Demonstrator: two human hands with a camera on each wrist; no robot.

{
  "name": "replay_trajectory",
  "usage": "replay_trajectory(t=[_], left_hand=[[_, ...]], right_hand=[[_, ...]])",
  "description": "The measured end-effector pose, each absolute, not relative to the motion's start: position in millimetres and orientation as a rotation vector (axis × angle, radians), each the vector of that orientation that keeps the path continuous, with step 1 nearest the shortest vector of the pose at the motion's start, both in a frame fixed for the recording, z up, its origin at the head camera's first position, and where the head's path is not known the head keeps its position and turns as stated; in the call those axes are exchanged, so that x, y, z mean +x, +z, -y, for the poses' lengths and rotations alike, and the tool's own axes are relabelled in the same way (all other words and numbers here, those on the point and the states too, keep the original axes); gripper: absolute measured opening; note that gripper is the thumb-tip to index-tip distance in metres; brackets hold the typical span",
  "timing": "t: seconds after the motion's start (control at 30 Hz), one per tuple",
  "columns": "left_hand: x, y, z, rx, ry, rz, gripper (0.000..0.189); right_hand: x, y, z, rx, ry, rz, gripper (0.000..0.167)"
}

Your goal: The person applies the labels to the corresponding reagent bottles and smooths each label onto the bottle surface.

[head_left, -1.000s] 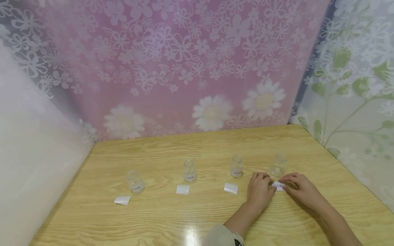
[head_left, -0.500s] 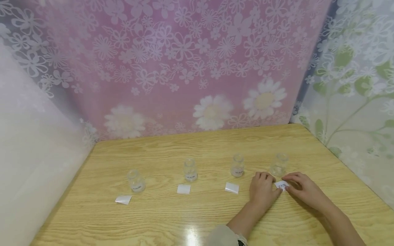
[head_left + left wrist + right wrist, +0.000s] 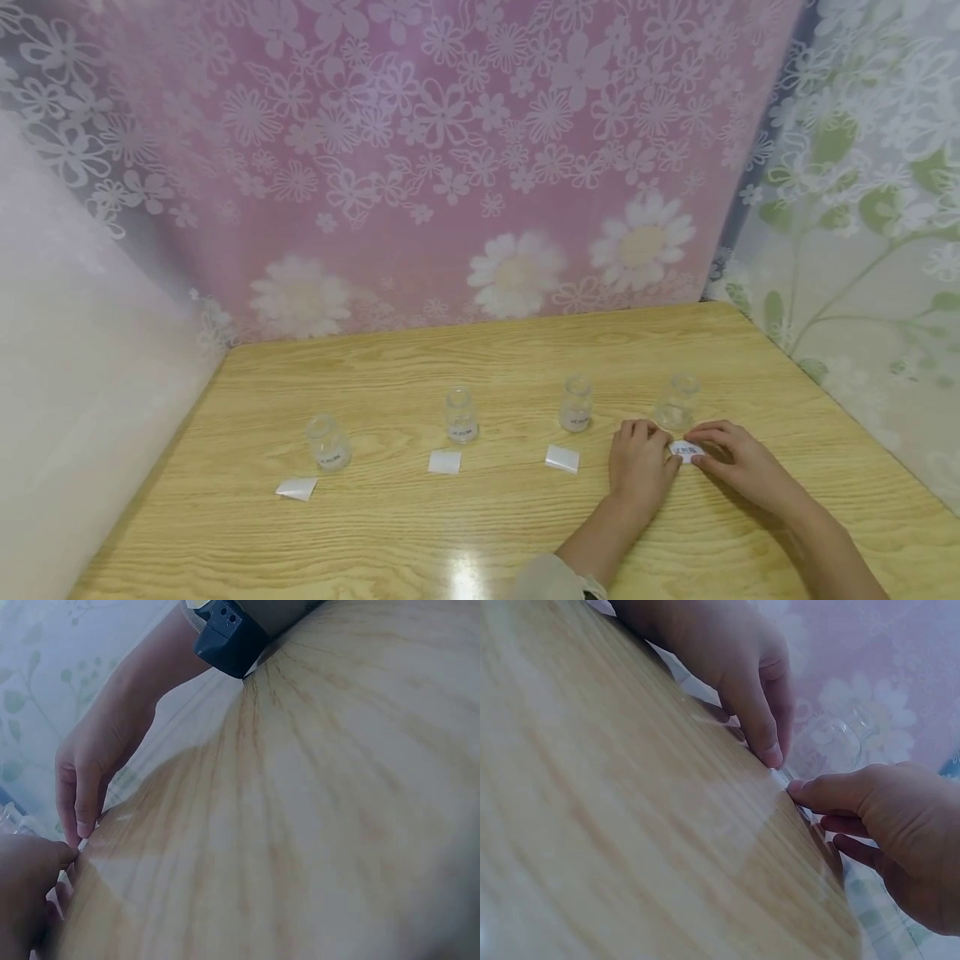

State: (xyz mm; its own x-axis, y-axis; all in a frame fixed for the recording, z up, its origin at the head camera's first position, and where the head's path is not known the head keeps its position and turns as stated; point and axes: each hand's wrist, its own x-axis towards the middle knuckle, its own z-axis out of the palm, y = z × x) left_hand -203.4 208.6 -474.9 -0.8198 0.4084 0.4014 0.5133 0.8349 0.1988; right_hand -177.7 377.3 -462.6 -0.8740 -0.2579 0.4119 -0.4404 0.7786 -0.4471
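A small white label point(image 3: 686, 451) with dark printed characters lies between my two hands near the table's right side. My left hand point(image 3: 639, 462) pinches its left end, with the other fingers bent. On the opposite end, the thumb and fingertips of my right hand point(image 3: 742, 468) grip the label. In the right wrist view the label point(image 3: 781, 778) shows as a thin strip low over the table, with my left hand point(image 3: 742, 682) above and my right hand point(image 3: 900, 825) at its other end. Directly behind stands a clear glass bottle point(image 3: 677, 402) with no label visible on it.
Three similar glass bottles, each with a printed label low on its front, stand leftward: one bottle point(image 3: 576, 404), another bottle point(image 3: 461, 414) and a third bottle point(image 3: 327, 443). Before them lie white paper pieces point(image 3: 562, 458). Flowered curtains point(image 3: 450, 167) enclose the wooden table point(image 3: 375, 533).
The label has shifted slightly right and turned: tilted half a second ago, it now lies more level. Both hands stay at its ends, with small finger movements. The bottles stay put.
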Motion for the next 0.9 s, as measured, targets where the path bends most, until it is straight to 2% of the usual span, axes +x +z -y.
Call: replay_trajectory(t=[0.33, 0.57, 0.77, 0.9], left_hand=[[-204.0, -478.7, -208.0, -0.705, -0.536, 2.561, 0.015], [-204.0, -479.4, -207.7, -0.679, -0.577, 2.561, 0.028], [-205.7, -478.3, -208.6, -0.677, -0.647, 2.548, 0.025], [-207.5, -476.4, -210.4, -0.635, -0.935, 2.511, 0.020]], right_hand=[[-177.2, -460.4, -375.4, 0.523, 0.774, 2.656, 0.029], [-175.2, -454.0, -371.1, 0.399, 0.915, 2.716, 0.032], [-175.1, -454.5, -369.6, 0.312, 1.090, 2.670, 0.022], [-175.9, -455.7, -370.8, 0.275, 1.195, 2.617, 0.017]])
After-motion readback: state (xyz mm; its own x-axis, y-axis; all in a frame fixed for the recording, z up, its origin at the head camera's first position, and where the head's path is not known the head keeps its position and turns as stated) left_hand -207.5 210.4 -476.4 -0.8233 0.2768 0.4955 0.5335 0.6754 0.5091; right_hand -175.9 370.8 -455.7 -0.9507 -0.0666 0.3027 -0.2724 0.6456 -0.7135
